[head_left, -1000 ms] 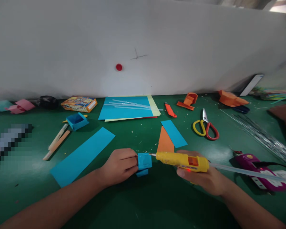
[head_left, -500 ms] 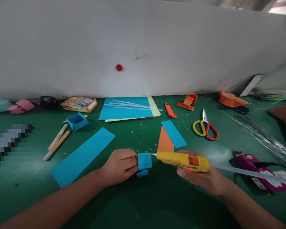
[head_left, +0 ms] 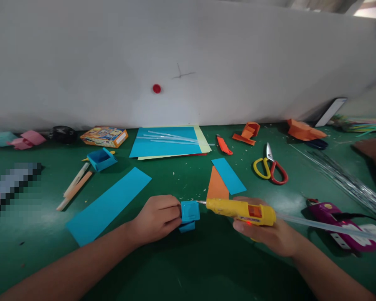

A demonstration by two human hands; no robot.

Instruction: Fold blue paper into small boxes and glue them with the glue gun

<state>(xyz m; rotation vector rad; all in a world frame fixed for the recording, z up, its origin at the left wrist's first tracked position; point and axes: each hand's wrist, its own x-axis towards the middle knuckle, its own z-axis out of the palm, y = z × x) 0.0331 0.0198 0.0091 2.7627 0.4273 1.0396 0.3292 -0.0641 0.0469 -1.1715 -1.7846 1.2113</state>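
Between the fingers of my left hand (head_left: 158,218) is a small folded blue paper box (head_left: 190,210), with a flap below it. My right hand (head_left: 266,236) is wrapped round a yellow hot glue gun (head_left: 241,210), its red light lit. The metal nozzle points left and meets the upper right edge of the paper box. A clear glue stick (head_left: 319,223) runs out of the gun's back end. Beyond the hands lie an orange paper piece (head_left: 217,186) and a short blue paper strip (head_left: 228,176). A longer blue strip (head_left: 109,207) lies beside my left forearm.
Scissors (head_left: 270,165) and a red cutter (head_left: 224,145) lie ahead on the green table. A purple power strip (head_left: 329,217) is at right, near bundled glue sticks (head_left: 351,179). Another person's hand (head_left: 371,150) rests at the right edge. Paper sheets (head_left: 166,146) lie by the wall.
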